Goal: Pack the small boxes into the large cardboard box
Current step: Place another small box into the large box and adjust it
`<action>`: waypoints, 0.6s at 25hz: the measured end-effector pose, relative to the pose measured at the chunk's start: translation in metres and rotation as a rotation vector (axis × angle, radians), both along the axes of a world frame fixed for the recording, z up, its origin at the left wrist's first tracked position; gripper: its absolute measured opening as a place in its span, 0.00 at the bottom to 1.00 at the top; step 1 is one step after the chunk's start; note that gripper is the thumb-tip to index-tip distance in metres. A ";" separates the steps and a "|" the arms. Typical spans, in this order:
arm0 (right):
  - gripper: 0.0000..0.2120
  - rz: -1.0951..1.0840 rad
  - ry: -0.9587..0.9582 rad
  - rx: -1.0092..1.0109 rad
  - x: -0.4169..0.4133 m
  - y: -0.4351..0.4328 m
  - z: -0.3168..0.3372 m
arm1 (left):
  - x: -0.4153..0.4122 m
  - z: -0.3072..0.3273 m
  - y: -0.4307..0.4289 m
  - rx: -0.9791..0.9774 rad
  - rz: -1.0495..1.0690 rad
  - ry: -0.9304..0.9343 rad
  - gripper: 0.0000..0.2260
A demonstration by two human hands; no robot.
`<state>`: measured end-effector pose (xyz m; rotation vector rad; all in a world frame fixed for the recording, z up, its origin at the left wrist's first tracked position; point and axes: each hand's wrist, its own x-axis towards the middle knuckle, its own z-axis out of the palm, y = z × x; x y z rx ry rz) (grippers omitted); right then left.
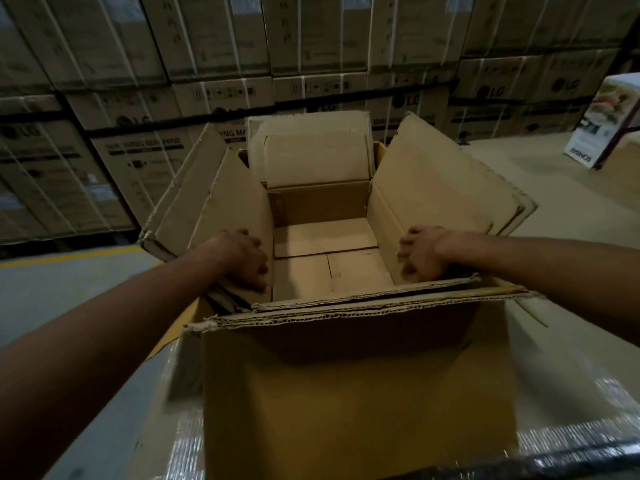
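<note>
Nearest hangs the near flap (346,393) of the large cardboard box (322,202), which stands open before stacked washing-machine cartons (138,147); inside, only bare bottom panels show. The left hand (242,261) grips the left flap (225,202) with curled fingers, and the right hand (420,252) likewise grips the right flap (433,181).

The near flap (360,410) of the large cardboard box (384,230) hides the near strip of the box's floor. The left hand (242,258) curls over the left wall, thumb out of sight. The right hand (420,252) grips the right wall, its fingertips blurred. Both forearms run off the picture's sides. A printed carton (609,123) is cut off at the right edge. Lettering on the stacked cartons (138,140) is mostly unreadable. A dark blurred band (554,465) in the bottom right corner cannot be identified.
</note>
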<state>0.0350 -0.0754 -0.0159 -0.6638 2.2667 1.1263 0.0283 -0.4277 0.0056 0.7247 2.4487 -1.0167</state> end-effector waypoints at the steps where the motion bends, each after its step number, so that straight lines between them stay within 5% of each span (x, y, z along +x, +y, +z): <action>1: 0.27 0.015 -0.003 -0.014 0.000 0.003 -0.002 | 0.001 -0.004 0.002 -0.011 -0.009 -0.003 0.33; 4: 0.30 -0.299 -0.055 -0.239 0.008 -0.008 0.017 | 0.010 0.013 0.016 0.148 0.267 -0.110 0.41; 8: 0.46 -0.765 -0.352 -0.596 0.030 -0.017 0.033 | 0.042 0.031 0.050 0.426 0.637 -0.529 0.49; 11: 0.44 -0.868 -0.428 -0.597 0.051 -0.013 0.045 | 0.054 0.030 0.049 0.406 0.753 -0.663 0.58; 15: 0.50 -0.804 -0.391 -0.683 0.060 -0.016 0.055 | 0.062 0.039 0.045 0.439 0.728 -0.604 0.56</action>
